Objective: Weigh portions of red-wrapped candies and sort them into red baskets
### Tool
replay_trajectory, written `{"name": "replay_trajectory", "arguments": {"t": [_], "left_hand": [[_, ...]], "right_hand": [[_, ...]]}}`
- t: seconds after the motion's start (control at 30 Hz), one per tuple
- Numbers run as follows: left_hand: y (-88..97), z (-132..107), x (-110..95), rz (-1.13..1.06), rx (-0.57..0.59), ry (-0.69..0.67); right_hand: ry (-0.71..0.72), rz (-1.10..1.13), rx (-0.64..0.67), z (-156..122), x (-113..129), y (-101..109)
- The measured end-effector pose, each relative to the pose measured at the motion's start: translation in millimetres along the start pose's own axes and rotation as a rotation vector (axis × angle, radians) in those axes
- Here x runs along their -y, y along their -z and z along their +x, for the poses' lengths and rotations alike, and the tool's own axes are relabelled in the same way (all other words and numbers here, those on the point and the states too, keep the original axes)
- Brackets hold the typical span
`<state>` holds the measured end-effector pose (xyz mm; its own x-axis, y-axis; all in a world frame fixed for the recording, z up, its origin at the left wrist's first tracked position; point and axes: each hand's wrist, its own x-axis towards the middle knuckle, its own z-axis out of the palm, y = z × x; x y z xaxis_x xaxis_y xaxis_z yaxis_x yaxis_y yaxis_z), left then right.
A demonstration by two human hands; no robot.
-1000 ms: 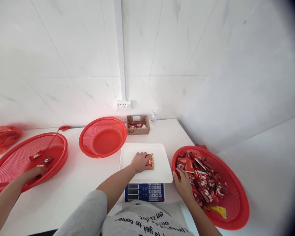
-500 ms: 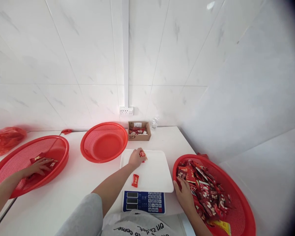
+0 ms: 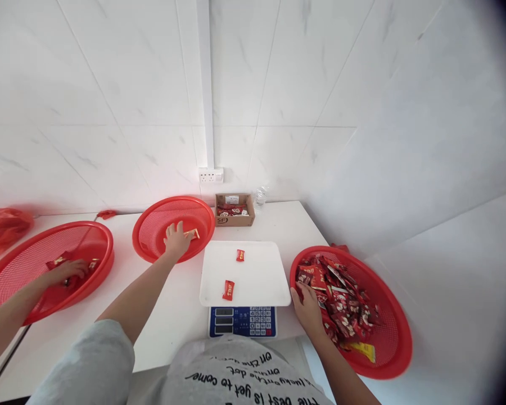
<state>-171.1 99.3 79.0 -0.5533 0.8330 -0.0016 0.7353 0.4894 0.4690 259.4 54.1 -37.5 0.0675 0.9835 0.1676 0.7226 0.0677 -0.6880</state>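
Note:
My left hand (image 3: pixel 177 241) is over the middle red basket (image 3: pixel 140 247), its fingers spread. A gold-and-red wrapped packet (image 3: pixel 191 234) lies beside its thumb side, seemingly loose. My right hand (image 3: pixel 307 306) grips the near-left rim of the right red basket (image 3: pixel 398 360), thumb outside and fingers inside. Against those fingers lies a heap of red and dark-red wrapped snack packets (image 3: pixel 343 304). Two small red packets lie apart on the white scale pan (image 3: pixel 257 281): a farther packet (image 3: pixel 240 256) and a nearer packet (image 3: pixel 228 290).
The scale's blue keypad panel (image 3: pixel 242 322) faces me. Behind the pan stands a cardboard box (image 3: pixel 234 220) holding packets, with clear plastic (image 3: pixel 260 197) beside it. At left, another person's hand (image 3: pixel 69 271) reaches into a red basket (image 3: pixel 103 239). A red plastic bag (image 3: pixel 4 228) lies farther left.
My left hand has moved left from the scale pan into the middle basket, and a packet now shows there. My right hand stays at the right basket's rim. The view has tilted slightly.

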Motion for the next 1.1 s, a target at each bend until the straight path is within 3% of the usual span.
{"name": "replay_trajectory", "arguments": {"t": [0.1,0.2,0.27,0.37,0.47,0.57,0.8,0.93,1.1], "left_hand": [[-28.6,-39.4,-10.6,0.137,0.109,-0.437],[-57.1,-84.5,-22.7,0.161,0.444,-0.898],[-73.5,-104.3,-31.4,0.163,0.544,-0.996],[-93.4,-109.6,-48.4,0.171,0.519,-0.916],[-105.5,-96.9,-66.3,0.178,0.408,-0.758],[-110.1,-86.6,-77.2,0.180,0.366,-0.726],[-110.4,-92.4,-70.7,0.185,0.380,-0.651],[-90.3,-93.1,-57.6,0.146,0.333,-0.533],[-34.8,-58.4,-28.4,0.100,0.155,-0.269]], "right_hand": [[-0.004,-0.006,0.002,-1.1,4.4,2.3],[-0.013,-0.012,0.006,-1.6,5.5,3.0],[-0.007,-0.008,0.003,-1.7,4.3,2.6],[-0.004,-0.003,0.006,-1.3,1.1,1.3],[-0.023,-0.005,0.011,-0.7,-1.8,0.3],[-0.032,-0.009,0.020,-0.4,-3.4,-0.1],[-0.011,0.011,-0.005,-0.1,-5.4,-1.7],[-0.010,-0.009,0.001,0.6,-4.4,-1.5],[-0.005,-0.005,0.009,-0.2,-1.2,-0.5]]}}
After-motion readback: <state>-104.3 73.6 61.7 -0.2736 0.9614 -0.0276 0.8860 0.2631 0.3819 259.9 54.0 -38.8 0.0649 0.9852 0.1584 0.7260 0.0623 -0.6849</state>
